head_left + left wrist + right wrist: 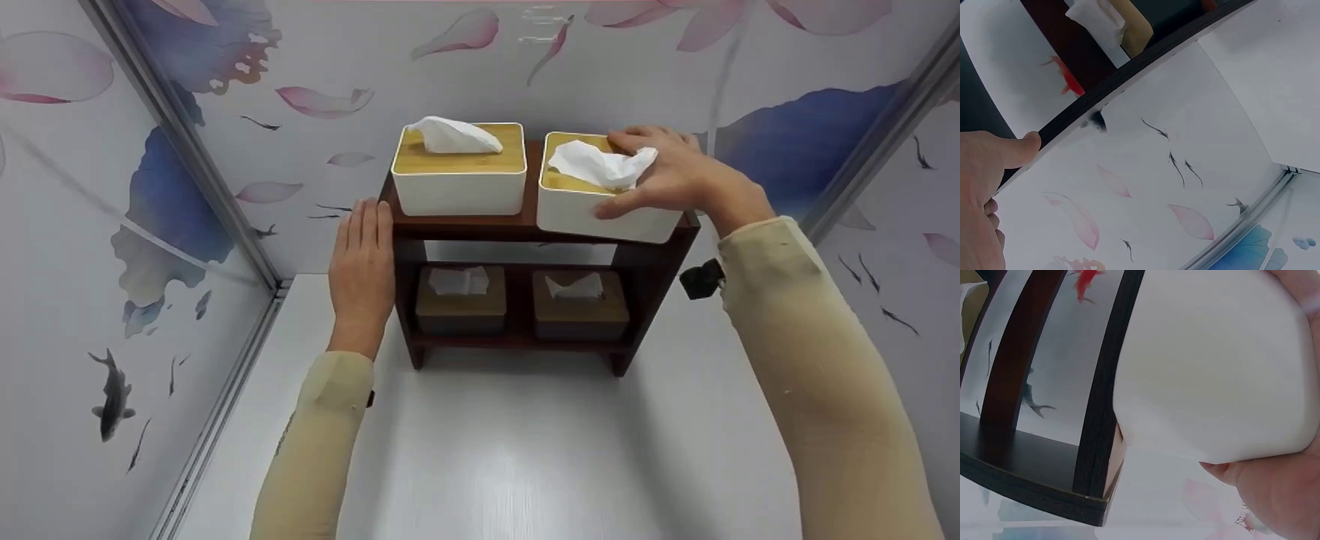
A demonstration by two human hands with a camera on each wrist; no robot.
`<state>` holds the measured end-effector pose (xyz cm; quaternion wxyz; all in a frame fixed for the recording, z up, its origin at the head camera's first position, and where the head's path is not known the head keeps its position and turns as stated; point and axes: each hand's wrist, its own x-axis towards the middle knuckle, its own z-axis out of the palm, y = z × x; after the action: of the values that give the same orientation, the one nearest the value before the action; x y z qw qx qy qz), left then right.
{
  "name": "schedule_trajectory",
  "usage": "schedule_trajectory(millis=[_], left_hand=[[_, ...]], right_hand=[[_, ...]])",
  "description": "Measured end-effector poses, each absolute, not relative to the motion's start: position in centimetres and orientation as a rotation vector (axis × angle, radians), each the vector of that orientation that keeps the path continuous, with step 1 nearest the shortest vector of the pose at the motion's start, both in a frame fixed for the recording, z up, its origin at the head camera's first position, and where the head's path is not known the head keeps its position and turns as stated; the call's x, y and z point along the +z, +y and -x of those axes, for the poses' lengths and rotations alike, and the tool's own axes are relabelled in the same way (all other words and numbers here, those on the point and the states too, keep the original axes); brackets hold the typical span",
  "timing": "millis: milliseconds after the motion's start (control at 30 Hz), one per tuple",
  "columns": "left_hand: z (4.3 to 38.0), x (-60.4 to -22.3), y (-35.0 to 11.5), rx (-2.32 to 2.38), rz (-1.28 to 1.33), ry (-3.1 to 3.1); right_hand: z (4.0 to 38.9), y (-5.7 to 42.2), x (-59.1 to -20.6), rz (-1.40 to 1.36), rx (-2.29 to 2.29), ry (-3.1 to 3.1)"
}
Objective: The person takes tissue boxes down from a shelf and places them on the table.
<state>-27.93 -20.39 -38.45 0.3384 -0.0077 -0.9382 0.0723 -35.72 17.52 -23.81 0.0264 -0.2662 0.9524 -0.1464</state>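
My right hand (675, 176) grips a white tissue box (574, 210) with a wooden lid, thumb on its front and fingers over its far side. The box sits askew at the right end of the top of a dark brown two-tier shelf (480, 231); in the right wrist view its white wall (1213, 365) fills the palm. My left hand (362, 277) rests with straight fingers against the shelf's upper left side. In the left wrist view its thumb (1022, 151) touches the panel edge. A second tissue box (459, 195) stands on the top at left.
On the lower tier stand two more tissue boxes, one at left (461, 306) and one at right (580, 311). The shelf stands on a white surface (510, 442). Patterned panels (315, 142) rise behind and at both sides, joined by metal strips.
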Motion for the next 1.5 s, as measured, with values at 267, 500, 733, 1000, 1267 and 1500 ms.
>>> schedule_trajectory(millis=[267,500,733,1000,1267,1500], left_hand=[[28.0,-38.4,-20.4,0.165,0.036,-2.411],[27.9,-38.5,-20.2,0.178,0.018,-2.446],[27.9,-38.4,-20.2,0.172,0.018,-2.464],[27.9,-38.6,-20.4,0.189,0.031,-2.433],[27.9,-38.6,-20.5,0.167,0.048,-2.423],[27.9,-38.5,-20.3,0.173,0.034,-2.463]], right_hand=[[34.0,18.3,-23.9,0.901,-0.424,2.985],[32.1,18.5,-23.7,0.988,-0.404,3.016],[30.4,18.9,-23.9,1.071,-0.491,3.013],[28.2,19.3,-25.0,1.259,-0.544,3.013],[26.2,19.2,-26.9,1.411,-0.496,3.005],[25.2,18.9,-29.4,1.510,-0.470,2.989]])
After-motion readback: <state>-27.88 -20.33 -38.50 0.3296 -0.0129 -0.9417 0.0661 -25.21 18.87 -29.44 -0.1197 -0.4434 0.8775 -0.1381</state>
